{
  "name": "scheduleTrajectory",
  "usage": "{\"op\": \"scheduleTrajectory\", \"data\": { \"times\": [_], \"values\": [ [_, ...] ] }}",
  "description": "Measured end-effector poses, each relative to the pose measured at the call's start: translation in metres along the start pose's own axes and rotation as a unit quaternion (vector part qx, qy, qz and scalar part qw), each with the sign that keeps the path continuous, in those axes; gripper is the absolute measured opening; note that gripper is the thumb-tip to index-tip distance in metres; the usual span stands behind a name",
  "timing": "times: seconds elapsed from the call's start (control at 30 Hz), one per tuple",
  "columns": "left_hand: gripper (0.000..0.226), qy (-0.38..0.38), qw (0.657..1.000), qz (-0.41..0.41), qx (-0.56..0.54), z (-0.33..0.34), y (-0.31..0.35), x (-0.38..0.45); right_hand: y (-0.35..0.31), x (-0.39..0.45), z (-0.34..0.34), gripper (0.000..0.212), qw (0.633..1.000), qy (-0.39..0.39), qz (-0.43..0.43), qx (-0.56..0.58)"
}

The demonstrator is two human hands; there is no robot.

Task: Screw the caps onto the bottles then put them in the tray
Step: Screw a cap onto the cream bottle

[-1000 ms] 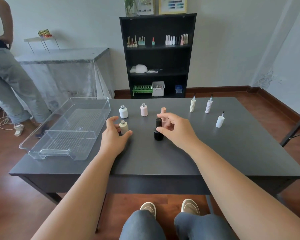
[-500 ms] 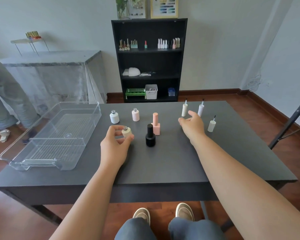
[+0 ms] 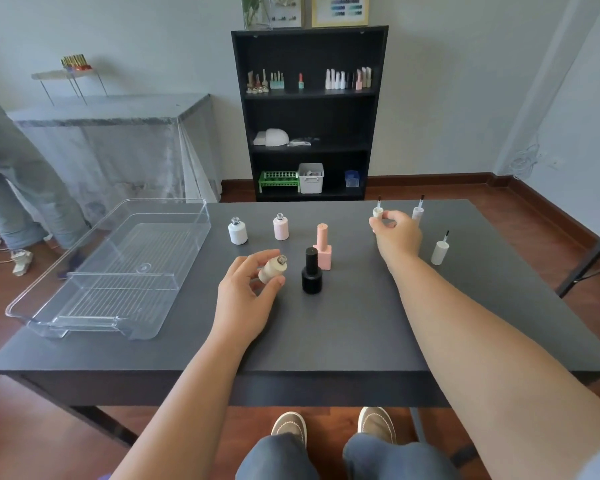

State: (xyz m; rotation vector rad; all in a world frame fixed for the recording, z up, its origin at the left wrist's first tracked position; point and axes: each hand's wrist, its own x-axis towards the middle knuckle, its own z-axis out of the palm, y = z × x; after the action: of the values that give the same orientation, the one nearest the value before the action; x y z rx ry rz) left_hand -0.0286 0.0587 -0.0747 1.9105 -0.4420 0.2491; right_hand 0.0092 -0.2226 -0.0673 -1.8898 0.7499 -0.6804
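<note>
Two hands are working at once on the dark worktop [image 3: 343,327]. The left hand [image 3: 246,299] is gripping the cream bottle [image 3: 272,270] with thumb and fingers closed around its body, and the bottle is leaning, with its open neck pointing up and to the right. The right hand [image 3: 395,233] is reaching far back and its grip is pinching the cream brush cap [image 3: 378,212], which is standing straight up with its little brush on top. The cap is well apart from the bottle, back and to the right of it. I think the cap needs to come over to the bottle and turn brush-down, so it is lining up with the tilted neck. The clear tray [image 3: 174,299] is sitting at the left with nothing in it, nearer the left hand. The black bottle [image 3: 311,271] and pink bottle [image 3: 323,247] are wearing caps already.
</note>
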Motion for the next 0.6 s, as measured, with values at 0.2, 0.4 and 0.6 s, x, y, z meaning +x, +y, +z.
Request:
{"op": "scheduleTrajectory", "data": {
  "times": [0.2,0.4,0.6],
  "values": [
    [0.042,0.013,1.0,0.021,-0.005,0.0,0.0,-0.003,0.007,-0.036,-0.022,0.012,0.997,-0.028,-0.059,0.041],
    [0.037,0.035,0.997,-0.001,-0.067,-0.001,0.012,-0.012,0.007,-0.068,-0.045,0.005,0.989,-0.076,-0.062,0.109],
    [0.025,0.006,0.995,-0.018,-0.099,0.009,0.025,-0.035,0.012,-0.111,-0.07,0.014,0.957,-0.195,-0.131,0.17]
  ]
}}
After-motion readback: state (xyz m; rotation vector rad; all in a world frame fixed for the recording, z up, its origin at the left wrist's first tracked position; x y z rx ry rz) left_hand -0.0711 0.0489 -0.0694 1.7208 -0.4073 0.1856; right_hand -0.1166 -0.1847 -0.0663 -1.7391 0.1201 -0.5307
